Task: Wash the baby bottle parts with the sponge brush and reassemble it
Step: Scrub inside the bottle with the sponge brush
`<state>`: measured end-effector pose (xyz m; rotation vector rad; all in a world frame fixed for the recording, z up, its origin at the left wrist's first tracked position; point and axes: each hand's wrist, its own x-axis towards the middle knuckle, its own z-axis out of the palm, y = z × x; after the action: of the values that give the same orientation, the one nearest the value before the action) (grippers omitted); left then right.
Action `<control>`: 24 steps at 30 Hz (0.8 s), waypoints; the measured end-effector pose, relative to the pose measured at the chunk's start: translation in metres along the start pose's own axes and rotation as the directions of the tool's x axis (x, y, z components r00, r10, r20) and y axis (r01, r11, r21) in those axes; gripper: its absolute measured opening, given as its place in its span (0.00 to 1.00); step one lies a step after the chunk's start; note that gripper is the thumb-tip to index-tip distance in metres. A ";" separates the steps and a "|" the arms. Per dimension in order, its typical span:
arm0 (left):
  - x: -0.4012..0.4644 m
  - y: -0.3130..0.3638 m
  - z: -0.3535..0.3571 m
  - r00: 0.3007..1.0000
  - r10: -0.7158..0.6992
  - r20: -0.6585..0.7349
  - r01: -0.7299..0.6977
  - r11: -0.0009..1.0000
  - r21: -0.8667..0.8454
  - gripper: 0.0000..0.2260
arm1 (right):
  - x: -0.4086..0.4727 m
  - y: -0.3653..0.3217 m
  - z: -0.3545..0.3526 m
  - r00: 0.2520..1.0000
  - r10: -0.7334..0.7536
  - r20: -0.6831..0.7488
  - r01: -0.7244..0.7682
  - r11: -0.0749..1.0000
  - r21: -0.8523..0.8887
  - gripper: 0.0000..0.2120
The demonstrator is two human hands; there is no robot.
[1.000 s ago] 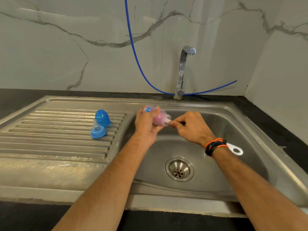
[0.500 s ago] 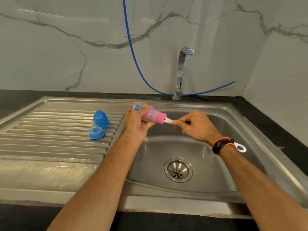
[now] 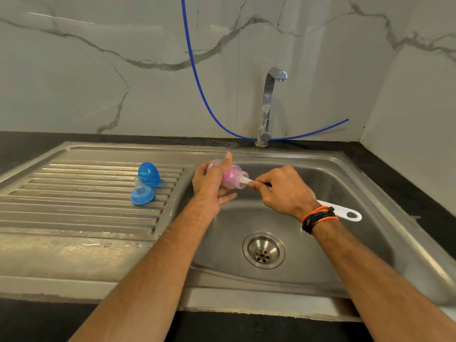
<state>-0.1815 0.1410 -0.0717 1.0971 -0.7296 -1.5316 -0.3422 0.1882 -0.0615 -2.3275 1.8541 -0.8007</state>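
My left hand [image 3: 212, 186] grips a clear baby bottle [image 3: 240, 180] on its side over the sink basin, mouth to the right. A pink sponge fills the bottle's neck; it is the head of a brush with a white handle [image 3: 345, 213]. My right hand [image 3: 281, 191] pinches that handle just outside the bottle's mouth, and the handle's looped end sticks out past my wrist. A blue cap [image 3: 148, 174] and a blue collar with a clear teat [image 3: 142, 195] sit on the ribbed drainboard to the left.
The steel sink [image 3: 370, 193] has a drain [image 3: 263, 250] in the middle of its basin. A chrome tap [image 3: 267, 107] stands behind it, with no water running. A blue hose [image 3: 197, 77] hangs on the marble wall. Black counter surrounds the sink.
The pink sponge slid a little out of the bottle half a second ago and is back inside now. My left thumb has lifted up along the bottle. The blue parts have not moved.
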 end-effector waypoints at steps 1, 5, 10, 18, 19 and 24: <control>0.000 0.000 -0.001 1.000 0.009 -0.026 -0.009 1.000 0.011 0.26 | 0.000 0.000 0.000 1.000 0.003 0.013 -0.003 1.000 0.005 0.14; 0.000 0.003 -0.003 0.997 -0.001 0.072 0.015 0.979 -0.203 0.22 | 0.002 -0.005 -0.003 0.993 0.102 0.050 -0.111 0.969 0.223 0.13; -0.001 0.012 -0.005 0.958 0.023 0.286 0.094 0.917 -0.389 0.16 | 0.003 -0.005 -0.012 0.949 0.242 0.200 -0.313 0.784 0.537 0.15; 0.001 0.009 0.002 0.996 -0.027 0.083 0.054 0.937 -0.346 0.24 | 0.002 -0.001 -0.008 0.991 0.126 0.034 -0.131 0.959 0.251 0.10; 0.003 0.013 -0.002 0.997 -0.019 0.073 0.046 0.924 -0.380 0.24 | 0.002 0.001 -0.012 0.991 0.129 0.044 -0.136 0.959 0.247 0.10; 0.006 0.010 -0.003 0.999 0.031 0.025 -0.021 0.940 -0.339 0.26 | 0.002 0.000 -0.007 0.989 0.137 0.054 -0.146 0.960 0.238 0.10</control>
<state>-0.1752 0.1332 -0.0658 0.8045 -0.4733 -1.5831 -0.3447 0.1884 -0.0543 -2.0251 1.7714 -0.9018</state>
